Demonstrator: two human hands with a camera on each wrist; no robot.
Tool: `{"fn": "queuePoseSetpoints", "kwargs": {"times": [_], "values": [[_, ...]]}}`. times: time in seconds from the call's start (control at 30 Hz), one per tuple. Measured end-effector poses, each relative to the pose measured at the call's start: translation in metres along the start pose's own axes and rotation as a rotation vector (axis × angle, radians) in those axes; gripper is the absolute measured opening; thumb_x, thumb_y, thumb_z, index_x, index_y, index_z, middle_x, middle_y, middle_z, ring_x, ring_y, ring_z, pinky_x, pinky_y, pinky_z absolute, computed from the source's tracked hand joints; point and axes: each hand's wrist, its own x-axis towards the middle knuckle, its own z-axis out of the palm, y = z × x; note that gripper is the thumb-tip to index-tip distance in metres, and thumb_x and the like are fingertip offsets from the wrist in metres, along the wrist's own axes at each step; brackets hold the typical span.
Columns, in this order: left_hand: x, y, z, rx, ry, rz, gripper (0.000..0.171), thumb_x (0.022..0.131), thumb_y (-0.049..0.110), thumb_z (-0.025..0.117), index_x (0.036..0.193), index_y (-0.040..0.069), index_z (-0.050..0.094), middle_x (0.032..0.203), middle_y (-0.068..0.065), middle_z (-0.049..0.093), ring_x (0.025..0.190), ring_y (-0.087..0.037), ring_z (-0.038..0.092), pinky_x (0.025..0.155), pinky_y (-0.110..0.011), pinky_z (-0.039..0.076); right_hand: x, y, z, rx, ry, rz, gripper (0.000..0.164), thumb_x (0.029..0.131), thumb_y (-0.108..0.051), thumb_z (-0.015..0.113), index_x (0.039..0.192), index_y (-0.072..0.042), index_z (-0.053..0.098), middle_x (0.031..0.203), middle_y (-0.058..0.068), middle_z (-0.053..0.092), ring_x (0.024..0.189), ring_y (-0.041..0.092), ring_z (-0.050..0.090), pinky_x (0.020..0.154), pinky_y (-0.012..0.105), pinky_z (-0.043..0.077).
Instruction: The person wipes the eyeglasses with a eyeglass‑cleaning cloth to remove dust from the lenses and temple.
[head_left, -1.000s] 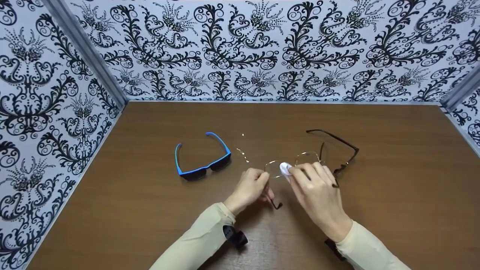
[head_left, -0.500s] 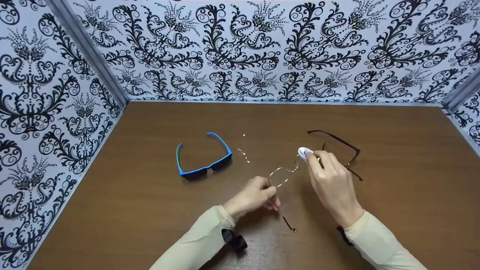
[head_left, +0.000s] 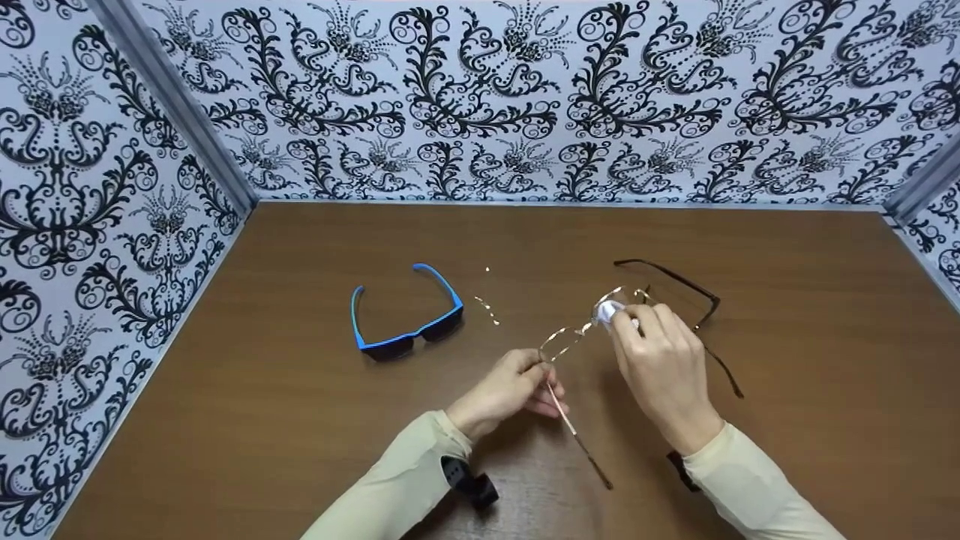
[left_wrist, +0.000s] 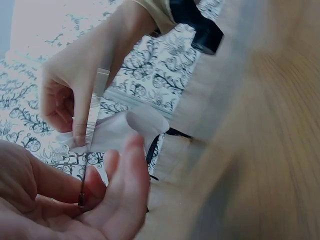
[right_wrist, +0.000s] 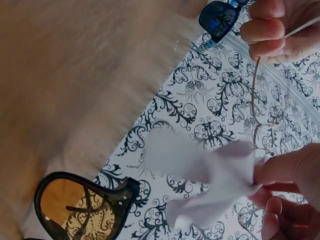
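My left hand (head_left: 521, 386) grips thin metal-framed eyeglasses (head_left: 574, 431) at the hinge side of one lens. One temple of the eyeglasses points down toward me, and the other shows past the right hand. With thumb and fingers, my right hand (head_left: 664, 364) pinches a white cloth (head_left: 607, 311) against the far lens. Seen from the right wrist, the cloth (right_wrist: 210, 165) hangs in loose folds beside the thin rim (right_wrist: 254, 95). In the left wrist view, the left hand's fingers (left_wrist: 127, 195) are near the camera, with the cloth (left_wrist: 142, 125) beyond.
Blue-framed sunglasses (head_left: 412, 337) lie on the brown table (head_left: 300, 450) to the left. Dark-framed glasses (head_left: 675, 277) lie at the right, partly hidden by my right hand; their lens (right_wrist: 60, 200) looks amber from the right wrist. A patterned wall (head_left: 480, 97) stands behind.
The eyeglasses have tilted, and their near temple now extends further toward me. The right hand with the cloth has moved right, from the bridge area onto the far lens.
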Motion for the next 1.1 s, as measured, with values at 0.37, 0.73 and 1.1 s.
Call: {"fn": "queuePoseSetpoints", "kwargs": {"times": [0.37, 0.73, 1.1], "values": [[0.002, 0.004, 0.004, -0.095, 0.076, -0.006, 0.024, 0.100, -0.004, 0.036, 0.080, -0.003, 0.050, 0.066, -0.007, 0.052, 0.052, -0.013, 0.058, 0.052, -0.023, 0.052, 0.006, 0.007, 0.006, 0.023, 0.095, 0.046, 0.008, 0.087, -0.006, 0.067, 0.083, 0.001, 0.066, 0.081, 0.014, 0.065, 0.065, 0.032, 0.056, 0.058, 0.043, 0.046], [0.002, 0.004, 0.002, -0.079, 0.052, -0.021, 0.030, 0.101, -0.002, 0.035, 0.074, 0.004, 0.048, 0.065, -0.006, 0.051, 0.050, -0.012, 0.056, 0.049, -0.021, 0.048, 0.004, 0.015, 0.001, 0.032, 0.024, 0.074, 0.010, 0.080, -0.001, 0.073, 0.077, 0.001, 0.064, 0.075, 0.014, 0.065, 0.076, 0.037, 0.053, 0.069, 0.054, 0.036], [0.001, 0.007, 0.004, -0.080, 0.048, -0.012, 0.023, 0.099, -0.005, 0.034, 0.084, -0.004, 0.051, 0.069, -0.009, 0.055, 0.058, -0.018, 0.064, 0.060, -0.029, 0.056, 0.006, 0.018, 0.001, 0.166, -0.009, 0.030, 0.012, 0.076, 0.002, 0.075, 0.082, -0.001, 0.065, 0.079, 0.013, 0.065, 0.074, 0.033, 0.054, 0.069, 0.050, 0.040]]}}
